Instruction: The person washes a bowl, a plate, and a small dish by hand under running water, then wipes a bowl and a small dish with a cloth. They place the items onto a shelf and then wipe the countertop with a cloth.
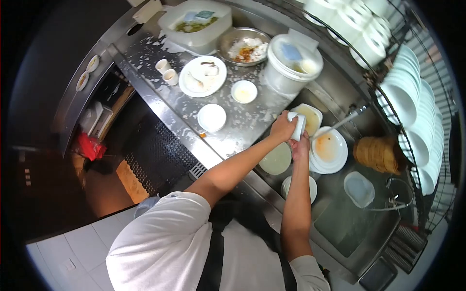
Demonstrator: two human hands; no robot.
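Note:
Both hands are at a small white cup [298, 127] over the near end of the sink. My left hand [283, 127] has its fingers wrapped round the cup's left side. From below, my right hand [302, 144] grips the cup's lower end. Beneath and behind the cup lies a cream-coloured dish [310, 115] with yellowish liquid. Just right of my right hand, a white plate [335, 148] with orange stains rests on other plates. A greenish round bowl [275, 161] sits below my left wrist.
On the steel counter [189, 109] stand a stained plate [201, 82], small bowls, a metal bowl of scraps [242, 48] and a white bucket [291, 68]. A tap [359, 110] reaches over the sink. Bamboo steamers [376, 154] and a rack of bowls [412, 116] are rightward.

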